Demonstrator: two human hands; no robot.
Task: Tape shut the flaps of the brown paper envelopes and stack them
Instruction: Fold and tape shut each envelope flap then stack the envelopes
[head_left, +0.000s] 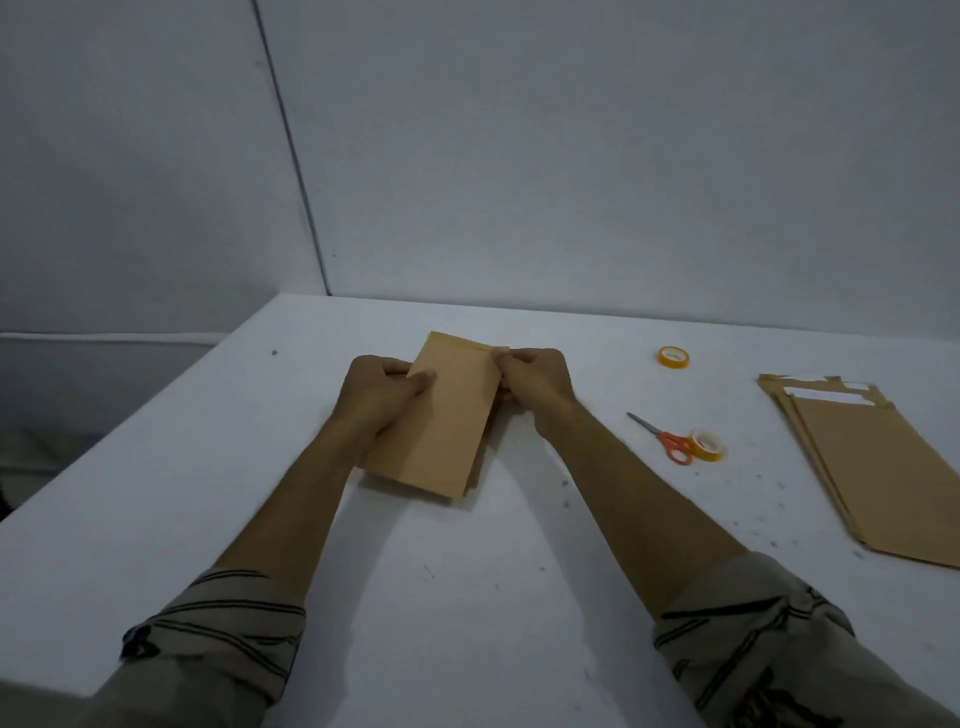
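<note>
Sealing seems the step in hand: your left hand (387, 395) and right hand (530, 382) each hold a pinching grip on the brown envelope (447, 415) lying midway on the surface (467, 597), so next you likely need its far flap pressed flat.

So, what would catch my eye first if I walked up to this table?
Probably the two hands at the middle of the white table: left hand and right hand grip a brown envelope by its sides. To the right lie orange-handled scissors beside a yellow tape roll, a second tape roll farther back, and a stack of brown envelopes at the table's right edge.
</note>
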